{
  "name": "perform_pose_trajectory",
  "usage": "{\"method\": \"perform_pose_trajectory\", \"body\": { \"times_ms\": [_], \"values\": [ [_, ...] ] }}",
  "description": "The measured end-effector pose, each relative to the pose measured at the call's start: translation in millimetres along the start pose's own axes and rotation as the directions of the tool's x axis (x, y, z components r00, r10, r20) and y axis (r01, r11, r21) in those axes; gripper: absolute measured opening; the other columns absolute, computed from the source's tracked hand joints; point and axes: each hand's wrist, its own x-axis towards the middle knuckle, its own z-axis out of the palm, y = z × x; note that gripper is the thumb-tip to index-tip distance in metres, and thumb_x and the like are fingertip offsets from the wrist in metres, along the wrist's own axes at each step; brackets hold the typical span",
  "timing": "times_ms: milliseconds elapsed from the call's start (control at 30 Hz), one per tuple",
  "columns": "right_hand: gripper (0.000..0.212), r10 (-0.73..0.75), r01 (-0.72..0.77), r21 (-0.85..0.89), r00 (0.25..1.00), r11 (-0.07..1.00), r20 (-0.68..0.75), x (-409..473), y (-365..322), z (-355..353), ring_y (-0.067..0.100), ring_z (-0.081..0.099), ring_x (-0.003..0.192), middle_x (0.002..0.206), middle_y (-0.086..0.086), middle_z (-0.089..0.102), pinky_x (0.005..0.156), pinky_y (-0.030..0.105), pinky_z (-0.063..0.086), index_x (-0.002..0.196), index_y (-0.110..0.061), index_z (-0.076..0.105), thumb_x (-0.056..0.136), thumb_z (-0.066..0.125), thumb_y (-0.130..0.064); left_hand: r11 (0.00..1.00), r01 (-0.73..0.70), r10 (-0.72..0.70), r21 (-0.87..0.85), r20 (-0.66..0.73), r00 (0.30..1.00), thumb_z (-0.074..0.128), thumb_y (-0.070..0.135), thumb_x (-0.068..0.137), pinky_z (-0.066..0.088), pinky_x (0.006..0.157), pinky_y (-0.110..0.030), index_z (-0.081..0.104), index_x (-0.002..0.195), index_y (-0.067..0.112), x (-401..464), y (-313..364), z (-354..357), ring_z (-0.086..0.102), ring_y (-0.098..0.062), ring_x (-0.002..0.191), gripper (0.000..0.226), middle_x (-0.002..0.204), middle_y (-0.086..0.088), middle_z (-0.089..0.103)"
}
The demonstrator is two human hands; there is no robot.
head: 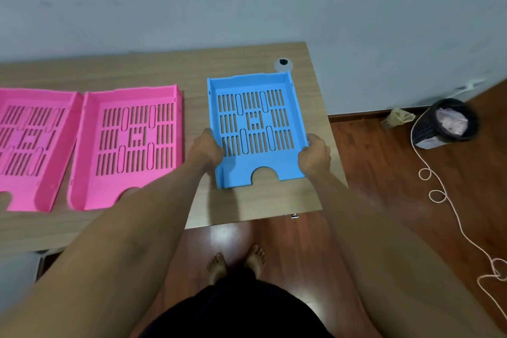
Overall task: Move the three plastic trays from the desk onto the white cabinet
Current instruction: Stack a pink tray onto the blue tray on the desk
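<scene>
Blue plastic, slotted through its floor, makes up the blue tray (256,129) that both hands have hold of near the right end of the wooden surface (192,68). The left hand (208,149) clamps its left wall and the right hand (315,155) its right wall, fingers curled over each rim close to the notched front edge. The tray's long axis runs away from the person, so the grip sits at the near end, with the far end unsupported. Two pink trays (131,143) lie side by side to the left, untouched. No white cabinet shows here, so its direction cannot be told.
</scene>
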Motion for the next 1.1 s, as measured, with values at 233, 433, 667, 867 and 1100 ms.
{"method": "perform_pose_trajectory", "body": {
  "times_ms": [233, 433, 667, 867, 1100],
  "values": [
    [0.030, 0.013, -0.013, -0.020, 1.000, 1.000, 0.013, -2, -2, 1, 0.031, 0.074, 0.095, 0.113, 0.010, 0.074, 0.079, 0.046, 0.066, 0.121, -0.009, 0.065, 0.101, 0.046, 0.002, 1.000, 0.009, -0.009, 0.011, -0.004, 1.000, 0.053, -0.002, 0.100, 0.058, 0.088, -0.040, 0.044, 0.141, 0.005, -3, 0, 3, 0.059, -0.026, 0.098, 0.043, 0.130, -0.016, 0.063],
    [0.024, 0.043, -0.043, -0.015, 0.999, 0.999, 0.031, -2, -5, 1, 0.028, 0.075, 0.089, 0.113, 0.008, 0.075, 0.074, 0.044, 0.066, 0.118, -0.011, 0.063, 0.101, 0.049, -0.001, 0.999, 0.034, -0.034, -0.025, 0.020, 0.999, 0.052, 0.000, 0.101, 0.059, 0.094, -0.046, 0.043, 0.143, 0.006, -4, 1, 0, 0.060, -0.027, 0.101, 0.044, 0.131, -0.016, 0.063],
    [0.046, -0.221, 0.197, -0.219, 0.971, 0.956, -0.090, -8, -37, 1, 0.032, 0.058, 0.120, 0.128, 0.011, 0.064, 0.104, 0.049, 0.048, 0.140, -0.009, 0.055, 0.096, 0.063, -0.019, 0.995, -0.037, 0.029, -0.095, -0.087, 0.996, 0.054, 0.017, 0.105, 0.057, 0.097, -0.042, 0.031, 0.156, 0.003, -11, 5, -21, 0.066, -0.037, 0.120, 0.057, 0.143, -0.022, 0.059],
    [0.051, -0.339, 0.340, -0.004, 0.937, 0.940, 0.083, -29, -105, 27, 0.028, 0.055, 0.131, 0.150, 0.010, 0.052, 0.099, 0.041, 0.052, 0.153, -0.009, 0.047, 0.103, 0.058, -0.014, 0.991, -0.120, 0.099, -0.066, -0.257, 0.961, 0.057, 0.015, 0.100, 0.052, 0.107, -0.048, 0.044, 0.150, -0.002, -19, -12, -75, 0.062, -0.040, 0.125, 0.054, 0.139, -0.024, 0.062],
    [0.057, -0.370, 0.355, 0.102, 0.896, 0.929, 0.247, -82, -166, 94, 0.031, 0.058, 0.135, 0.155, 0.013, 0.052, 0.107, 0.051, 0.053, 0.155, -0.009, 0.045, 0.100, 0.058, -0.019, 0.996, -0.082, 0.074, -0.015, -0.310, 0.948, 0.054, 0.016, 0.105, 0.040, 0.117, -0.048, 0.033, 0.158, -0.001, -37, -81, -141, 0.064, -0.030, 0.124, 0.060, 0.159, -0.021, 0.046]
  ]
}}
